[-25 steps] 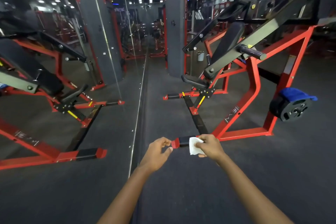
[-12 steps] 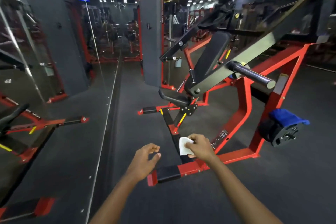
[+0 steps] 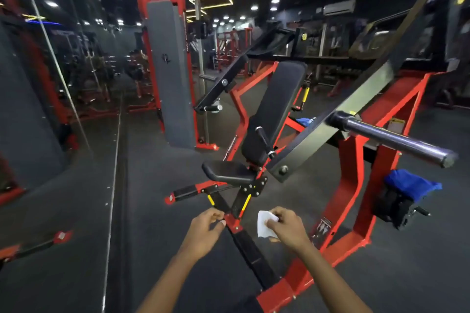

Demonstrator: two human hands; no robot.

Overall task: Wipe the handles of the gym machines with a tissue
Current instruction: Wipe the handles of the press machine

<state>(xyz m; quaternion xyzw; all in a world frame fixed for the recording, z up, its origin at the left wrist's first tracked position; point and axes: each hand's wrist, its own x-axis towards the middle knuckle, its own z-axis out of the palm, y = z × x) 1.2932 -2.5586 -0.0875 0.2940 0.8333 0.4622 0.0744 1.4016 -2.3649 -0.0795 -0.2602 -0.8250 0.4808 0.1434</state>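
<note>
Closer now: red machine [image 3: 338,213] looms larger. Right hand [image 3: 287,229] pinches white tissue [image 3: 264,224]; left hand [image 3: 204,230] loosely curled, grasping nothing.

We stand at the foot of a gym machine [image 3: 338,213], its frame spreading ahead and to our right. Its seat [image 3: 229,171] lies straight before us, with the backrest [image 3: 277,109] rising behind it. A long bar [image 3: 391,138] juts out to the right of the backrest, and a short handle [image 3: 263,138] sits just beside the backrest. A cloth [image 3: 412,184] lies on a weight plate [image 3: 394,207] low on the right. Behind the seat to the left stands a tall weight stack [image 3: 170,71], with a mirror wall [image 3: 38,84] further left. Our left hand [image 3: 203,232] and right hand [image 3: 288,229] hover near the frame's base, the tissue [image 3: 264,223] in the right one.
</note>
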